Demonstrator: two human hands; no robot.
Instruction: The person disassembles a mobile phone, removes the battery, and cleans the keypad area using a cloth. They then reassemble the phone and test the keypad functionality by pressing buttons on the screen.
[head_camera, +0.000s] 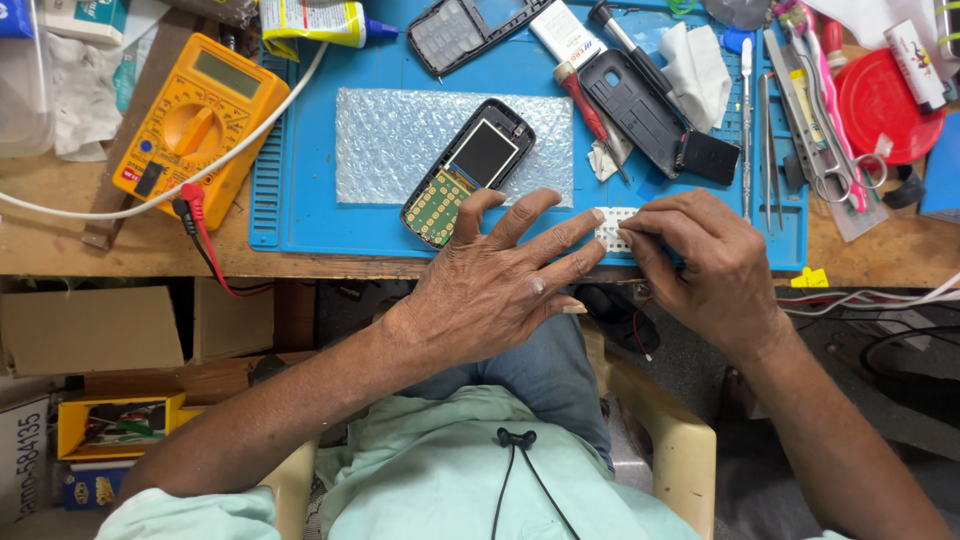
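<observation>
My right hand (705, 262) pinches a small white keypad piece (612, 227) near the front edge of the blue work mat (300, 215). My left hand (500, 285) is spread with fingers apart; its fingertips touch the keypad piece from the left. Just beyond my left hand, a disassembled phone (466, 170) lies on a sheet of bubble wrap (385, 145), its screen and circuit board exposed. A black back cover (640, 110) and a front housing (460, 30) rest farther up the mat.
An orange multimeter (200, 120) with red and black leads sits left of the mat. Screwdrivers (590, 105), tweezers (768, 150), scissors (835, 160), a red lid (880, 105) and a glue bottle (320, 20) lie around. Boxes stand under the wooden bench (130, 240).
</observation>
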